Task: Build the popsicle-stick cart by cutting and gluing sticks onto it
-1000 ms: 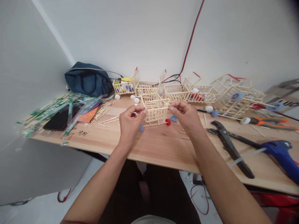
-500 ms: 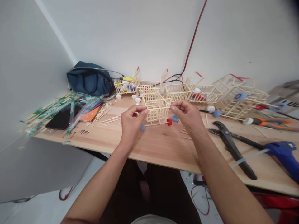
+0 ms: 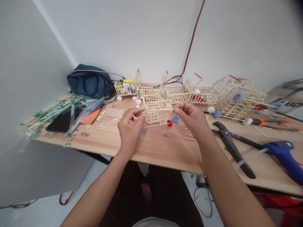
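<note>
A small cart basket (image 3: pixel 156 117) built of pale wooden sticks stands on the table between my hands. A wooden stick (image 3: pixel 163 109) lies along its upper near edge and sticks out a little to the right. My left hand (image 3: pixel 131 126) is closed in a pinch at the left end of this stick, by the basket's corner. At the other end, my right hand (image 3: pixel 190 116) pinches with thumb and forefinger; the exact contact at both fingertips is hard to see. Low on the basket's near side is a red bottle cap (image 3: pixel 169 123), and a blue cap (image 3: pixel 175 119) lies to its right.
Several finished stick carts (image 3: pixel 178 94) line the wall. On the right lie black pliers (image 3: pixel 233 149), a blue glue gun (image 3: pixel 282 154) and orange-handled pliers (image 3: pixel 272 123). At left are a phone (image 3: pixel 62 120), wrapped stick bundles (image 3: pixel 44 115) and a blue bag (image 3: pixel 91 82).
My hands have moved slightly apart, toward the stick's two ends. The basket and stick keep their place on the table, while the whole view has shifted a little.
</note>
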`<action>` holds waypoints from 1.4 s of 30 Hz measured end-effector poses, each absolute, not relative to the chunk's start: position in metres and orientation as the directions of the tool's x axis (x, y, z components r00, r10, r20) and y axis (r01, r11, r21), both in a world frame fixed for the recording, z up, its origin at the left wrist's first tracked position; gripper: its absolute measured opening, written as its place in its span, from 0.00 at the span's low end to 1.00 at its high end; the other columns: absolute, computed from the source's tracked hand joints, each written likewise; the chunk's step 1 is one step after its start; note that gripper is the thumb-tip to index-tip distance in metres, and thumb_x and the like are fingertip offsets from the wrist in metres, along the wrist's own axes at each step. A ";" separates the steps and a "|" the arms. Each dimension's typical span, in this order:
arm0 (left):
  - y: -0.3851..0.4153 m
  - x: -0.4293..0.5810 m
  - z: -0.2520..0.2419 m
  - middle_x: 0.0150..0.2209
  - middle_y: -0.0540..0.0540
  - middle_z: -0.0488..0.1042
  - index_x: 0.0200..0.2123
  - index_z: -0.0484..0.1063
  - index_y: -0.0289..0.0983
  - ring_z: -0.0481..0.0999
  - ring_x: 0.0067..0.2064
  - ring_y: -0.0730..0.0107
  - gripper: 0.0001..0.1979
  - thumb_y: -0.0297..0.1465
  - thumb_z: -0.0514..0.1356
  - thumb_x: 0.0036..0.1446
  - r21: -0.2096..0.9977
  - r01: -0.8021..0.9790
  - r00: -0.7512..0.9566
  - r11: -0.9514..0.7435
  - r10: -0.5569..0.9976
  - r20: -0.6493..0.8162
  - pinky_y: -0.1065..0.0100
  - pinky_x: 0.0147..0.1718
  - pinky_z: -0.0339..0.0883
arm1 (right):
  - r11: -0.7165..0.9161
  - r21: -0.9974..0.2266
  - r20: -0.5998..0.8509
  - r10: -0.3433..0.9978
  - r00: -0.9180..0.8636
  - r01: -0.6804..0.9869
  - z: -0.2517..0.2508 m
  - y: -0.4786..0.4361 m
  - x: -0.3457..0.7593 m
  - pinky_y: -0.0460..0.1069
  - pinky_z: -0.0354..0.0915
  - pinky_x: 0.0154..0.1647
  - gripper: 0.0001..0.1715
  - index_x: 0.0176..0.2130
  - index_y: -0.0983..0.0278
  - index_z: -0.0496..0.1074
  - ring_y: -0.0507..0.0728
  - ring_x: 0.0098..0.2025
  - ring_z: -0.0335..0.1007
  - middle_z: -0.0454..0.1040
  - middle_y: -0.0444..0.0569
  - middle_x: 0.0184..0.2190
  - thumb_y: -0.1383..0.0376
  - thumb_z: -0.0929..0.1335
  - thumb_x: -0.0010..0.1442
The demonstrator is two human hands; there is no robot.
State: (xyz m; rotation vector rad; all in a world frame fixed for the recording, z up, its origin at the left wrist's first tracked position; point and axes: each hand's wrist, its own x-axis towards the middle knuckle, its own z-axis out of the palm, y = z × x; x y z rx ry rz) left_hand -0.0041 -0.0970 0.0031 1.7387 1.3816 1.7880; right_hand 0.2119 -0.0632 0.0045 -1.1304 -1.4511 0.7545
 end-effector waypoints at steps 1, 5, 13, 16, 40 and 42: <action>-0.101 -0.002 0.004 0.36 0.47 0.79 0.38 0.78 0.39 0.74 0.40 0.66 0.05 0.32 0.63 0.59 0.697 0.470 -0.193 -0.542 0.707 0.680 0.64 0.42 0.66 | 0.347 -0.902 0.369 0.929 0.042 0.255 0.008 -0.068 0.212 0.48 0.62 0.34 0.11 0.33 0.62 0.73 0.52 0.31 0.67 0.73 0.45 0.29 0.57 0.71 0.54; -0.113 0.013 0.011 0.41 0.45 0.80 0.40 0.78 0.41 0.73 0.47 0.60 0.05 0.33 0.63 0.60 0.415 0.625 0.012 -0.661 0.540 0.841 0.56 0.53 0.62 | 0.369 -0.855 0.396 0.918 0.000 0.366 0.020 -0.092 0.210 0.49 0.61 0.33 0.08 0.33 0.62 0.72 0.52 0.30 0.66 0.73 0.44 0.28 0.59 0.70 0.57; -0.125 0.041 0.013 0.34 0.47 0.80 0.37 0.78 0.40 0.71 0.45 0.58 0.06 0.31 0.61 0.63 0.309 0.684 0.240 -0.660 0.604 0.760 0.57 0.46 0.58 | 0.363 -0.771 0.437 0.899 0.021 0.523 0.023 -0.136 0.198 0.48 0.59 0.33 0.05 0.34 0.61 0.74 0.52 0.29 0.65 0.76 0.43 0.29 0.63 0.68 0.60; -0.129 0.044 0.009 0.33 0.48 0.80 0.36 0.78 0.40 0.72 0.42 0.60 0.04 0.30 0.62 0.62 0.384 0.646 0.240 -0.660 0.653 0.718 0.60 0.43 0.60 | 0.345 -0.785 0.419 0.908 0.031 0.515 0.018 -0.143 0.201 0.48 0.59 0.33 0.06 0.34 0.61 0.74 0.52 0.29 0.64 0.75 0.43 0.29 0.62 0.68 0.60; -0.141 0.066 -0.029 0.32 0.48 0.78 0.29 0.73 0.39 0.74 0.39 0.64 0.06 0.28 0.58 0.58 0.708 0.411 0.175 -0.574 0.812 0.557 0.64 0.41 0.64 | -0.172 -0.352 0.437 0.839 0.324 0.920 -0.017 -0.243 0.388 0.57 0.66 0.40 0.18 0.35 0.58 0.75 0.64 0.38 0.74 0.79 0.54 0.36 0.52 0.61 0.64; -0.140 0.067 -0.032 0.32 0.48 0.78 0.29 0.74 0.39 0.74 0.39 0.63 0.06 0.28 0.58 0.58 0.707 0.413 0.184 -0.575 0.812 0.553 0.64 0.41 0.64 | -0.100 -0.280 0.421 0.881 0.216 0.955 -0.014 -0.228 0.365 0.57 0.66 0.43 0.19 0.36 0.61 0.75 0.64 0.40 0.74 0.79 0.54 0.36 0.54 0.61 0.65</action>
